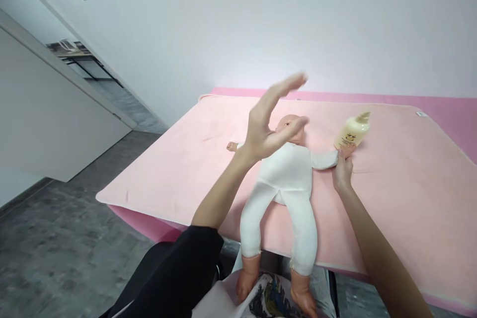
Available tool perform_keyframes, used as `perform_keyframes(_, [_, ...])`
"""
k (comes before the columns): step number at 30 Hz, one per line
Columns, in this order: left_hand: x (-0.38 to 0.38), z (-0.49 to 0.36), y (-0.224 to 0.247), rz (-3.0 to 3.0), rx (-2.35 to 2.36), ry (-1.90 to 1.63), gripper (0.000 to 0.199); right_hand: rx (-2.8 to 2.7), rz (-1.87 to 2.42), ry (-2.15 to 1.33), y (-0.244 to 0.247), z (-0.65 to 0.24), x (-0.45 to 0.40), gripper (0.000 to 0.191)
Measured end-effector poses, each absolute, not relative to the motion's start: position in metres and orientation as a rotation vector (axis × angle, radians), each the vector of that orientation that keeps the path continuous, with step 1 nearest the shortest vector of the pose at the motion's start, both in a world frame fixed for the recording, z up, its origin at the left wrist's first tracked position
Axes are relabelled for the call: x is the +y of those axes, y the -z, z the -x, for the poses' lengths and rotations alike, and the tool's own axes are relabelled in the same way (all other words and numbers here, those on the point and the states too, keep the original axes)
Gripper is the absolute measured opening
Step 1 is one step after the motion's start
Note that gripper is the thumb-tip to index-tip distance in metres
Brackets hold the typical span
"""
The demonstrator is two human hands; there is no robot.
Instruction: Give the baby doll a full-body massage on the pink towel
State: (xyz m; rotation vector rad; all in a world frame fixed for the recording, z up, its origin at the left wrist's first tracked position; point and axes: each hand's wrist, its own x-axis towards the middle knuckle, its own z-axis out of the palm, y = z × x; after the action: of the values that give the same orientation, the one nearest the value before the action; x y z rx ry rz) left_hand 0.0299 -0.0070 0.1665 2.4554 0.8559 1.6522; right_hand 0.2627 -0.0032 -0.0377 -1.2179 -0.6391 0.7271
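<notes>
A baby doll point(286, 169) with a white cloth body lies on its back on a pink mat point(167, 169), its feet hanging past the near edge. My right hand point(343, 171) is closed around the doll's hand at the end of its outstretched arm. Right behind that hand is a pale yellow pump bottle point(352, 131) with dark print. Raised above the doll's chest and head, my left hand point(266, 124) is empty, thumb and fingers spread apart and slightly blurred. It hides part of the doll's face.
The mat lies over a darker pink table cover point(447, 114) against a white wall point(238, 35). To the left are a grey floor point(74, 238) and a white door point(48, 109). A dark-framed table point(93, 64) shows through the doorway.
</notes>
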Motion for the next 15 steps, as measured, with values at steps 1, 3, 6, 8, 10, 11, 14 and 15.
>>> perform_keyframes(1, [-0.003, -0.027, -0.153, -2.429, 0.862, -1.63, 0.043, -0.622, 1.205, -0.735, 0.037, -0.262, -0.003, 0.059])
perform_keyframes(3, [0.005, -0.017, -0.116, -2.362, 0.967, -1.568, 0.03, -0.594, 1.196, -0.75, 0.036, -0.261, -0.003, 0.059])
perform_keyframes(6, [0.012, -0.001, -0.056, -2.238, 1.262, -1.458, 0.019, -0.575, 1.2, -0.749, 0.034, -0.26, -0.004, 0.058])
perform_keyframes(8, [0.013, 0.008, -0.027, -2.195, 1.355, -1.415, 0.016, -0.563, 1.206, -0.745, 0.033, -0.26, -0.004, 0.059])
perform_keyframes(10, [0.012, 0.013, -0.01, -2.132, 1.405, -1.408, 0.014, -0.549, 1.214, -0.743, 0.034, -0.261, -0.003, 0.061])
perform_keyframes(11, [0.011, 0.015, -0.005, -2.08, 1.429, -1.415, 0.014, -0.547, 1.215, -0.742, 0.035, -0.261, -0.003, 0.061])
perform_keyframes(14, [0.011, 0.017, 0.003, -1.903, 1.505, -1.441, 0.018, -0.577, 1.198, -0.738, 0.038, -0.263, -0.002, 0.062])
perform_keyframes(15, [0.011, 0.017, 0.004, -1.867, 1.521, -1.438, 0.019, -0.594, 1.192, -0.734, 0.038, -0.264, -0.001, 0.062])
